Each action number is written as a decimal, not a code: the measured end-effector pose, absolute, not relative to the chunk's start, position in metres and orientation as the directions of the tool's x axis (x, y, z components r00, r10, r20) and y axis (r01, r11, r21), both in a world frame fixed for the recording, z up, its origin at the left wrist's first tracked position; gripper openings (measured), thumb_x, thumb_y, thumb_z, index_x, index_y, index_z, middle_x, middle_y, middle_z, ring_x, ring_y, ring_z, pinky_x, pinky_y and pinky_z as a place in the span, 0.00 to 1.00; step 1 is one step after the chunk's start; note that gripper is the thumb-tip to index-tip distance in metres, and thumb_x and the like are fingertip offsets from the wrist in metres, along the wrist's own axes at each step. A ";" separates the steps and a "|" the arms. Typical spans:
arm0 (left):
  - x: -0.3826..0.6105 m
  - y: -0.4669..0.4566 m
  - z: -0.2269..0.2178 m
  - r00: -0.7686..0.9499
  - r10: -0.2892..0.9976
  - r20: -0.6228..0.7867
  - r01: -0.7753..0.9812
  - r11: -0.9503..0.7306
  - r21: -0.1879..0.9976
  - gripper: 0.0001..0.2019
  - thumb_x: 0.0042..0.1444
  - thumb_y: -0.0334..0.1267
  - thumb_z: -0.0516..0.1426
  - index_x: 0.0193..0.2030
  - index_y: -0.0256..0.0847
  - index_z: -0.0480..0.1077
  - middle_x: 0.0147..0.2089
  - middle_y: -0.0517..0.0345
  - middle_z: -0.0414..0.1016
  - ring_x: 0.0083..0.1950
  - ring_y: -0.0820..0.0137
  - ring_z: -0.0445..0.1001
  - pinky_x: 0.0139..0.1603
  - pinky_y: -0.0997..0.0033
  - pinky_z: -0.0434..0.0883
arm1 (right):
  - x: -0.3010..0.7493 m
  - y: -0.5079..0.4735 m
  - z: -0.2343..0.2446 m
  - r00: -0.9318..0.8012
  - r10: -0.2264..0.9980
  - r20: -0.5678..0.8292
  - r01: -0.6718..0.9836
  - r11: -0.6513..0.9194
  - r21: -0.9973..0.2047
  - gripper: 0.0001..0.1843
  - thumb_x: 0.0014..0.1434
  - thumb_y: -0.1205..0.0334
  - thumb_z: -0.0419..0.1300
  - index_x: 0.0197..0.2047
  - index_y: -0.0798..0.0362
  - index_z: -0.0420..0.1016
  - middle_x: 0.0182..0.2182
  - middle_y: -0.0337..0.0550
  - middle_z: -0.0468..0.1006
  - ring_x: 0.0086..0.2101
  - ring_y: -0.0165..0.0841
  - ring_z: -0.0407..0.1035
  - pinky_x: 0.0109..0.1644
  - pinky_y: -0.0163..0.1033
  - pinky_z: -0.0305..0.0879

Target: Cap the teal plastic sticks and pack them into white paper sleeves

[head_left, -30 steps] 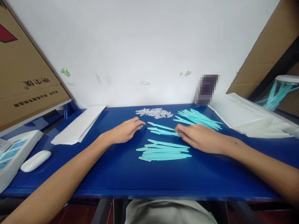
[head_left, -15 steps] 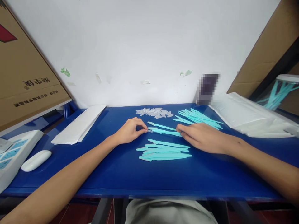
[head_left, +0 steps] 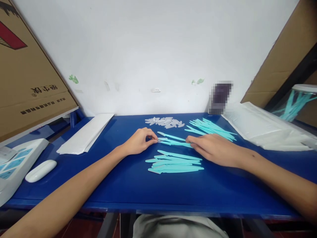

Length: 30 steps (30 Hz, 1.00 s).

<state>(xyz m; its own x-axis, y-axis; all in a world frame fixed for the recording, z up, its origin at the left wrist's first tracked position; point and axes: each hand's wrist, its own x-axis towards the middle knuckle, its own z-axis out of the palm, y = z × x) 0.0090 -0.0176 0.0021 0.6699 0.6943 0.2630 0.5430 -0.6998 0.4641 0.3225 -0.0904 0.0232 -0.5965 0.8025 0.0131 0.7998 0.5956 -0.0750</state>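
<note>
Between thumb and fingers, my right hand (head_left: 213, 147) grips the handle end of a turquoise eyebrow razor (head_left: 174, 142). At that razor's blade end, my left hand (head_left: 142, 140) is pinched closed on a small clear blade cover, mostly hidden by the fingertips. Just behind lies another turquoise razor (head_left: 170, 136), close to the right fingertips. Nearer to me, several razors (head_left: 177, 162) rest in a loose row with blade ends to the left. Beyond my hands sit a heap of translucent blade covers (head_left: 164, 122) and, to its right, a pile of turquoise razors (head_left: 210, 127).
On the blue table (head_left: 119, 185), a folded white sheet (head_left: 85, 134), a white oval case (head_left: 41, 171) and a white tray (head_left: 22, 162) lie left. Plastic bags (head_left: 267, 127) lie right. Cardboard boxes (head_left: 29, 72) flank the table; a white wall is behind.
The view has shifted slightly, so the table things appear a little lower. My left fingertips sit closer to the razor's blade end, and less of the clear cover shows.
</note>
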 end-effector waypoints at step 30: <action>0.023 -0.027 0.000 0.746 0.573 0.340 0.465 -0.813 0.350 0.07 0.67 0.36 0.59 0.41 0.42 0.79 0.40 0.56 0.81 0.43 0.65 0.74 0.48 0.63 0.70 | 0.310 -0.092 0.016 -0.621 0.779 0.086 0.781 0.625 -0.019 0.10 0.72 0.62 0.45 0.43 0.50 0.66 0.30 0.40 0.76 0.25 0.34 0.65 0.29 0.40 0.47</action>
